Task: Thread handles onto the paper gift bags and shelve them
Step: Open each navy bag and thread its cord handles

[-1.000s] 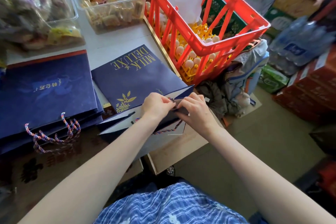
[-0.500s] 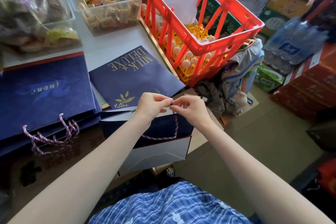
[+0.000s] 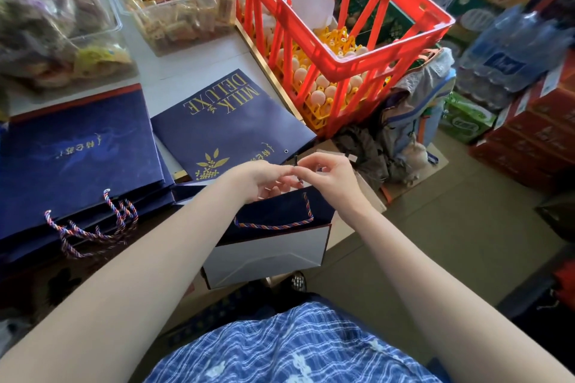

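A navy paper gift bag (image 3: 280, 246) hangs over the table's front edge, its white inside facing me. A twisted red-white-blue cord handle (image 3: 273, 225) loops across its upper panel. My left hand (image 3: 261, 179) and my right hand (image 3: 326, 176) meet just above the bag's top edge. Both pinch the dark tip of the cord between fingertips. A flat navy bag printed MILK DELUXE (image 3: 227, 121) lies behind my hands. At the left lies a stack of navy bags (image 3: 74, 152) with cord handles (image 3: 93, 224) fitted.
A red plastic crate (image 3: 351, 37) holding egg trays and a white plastic bag stands beside the table at right. Clear tubs of snacks (image 3: 180, 12) sit at the back. Packs of water bottles (image 3: 510, 53) and stacked cartons (image 3: 535, 134) line the floor at right.
The bag has swung from lying tilted on the table to hanging over its edge. My hands rose a little and now pinch the cord's tip above the bag.
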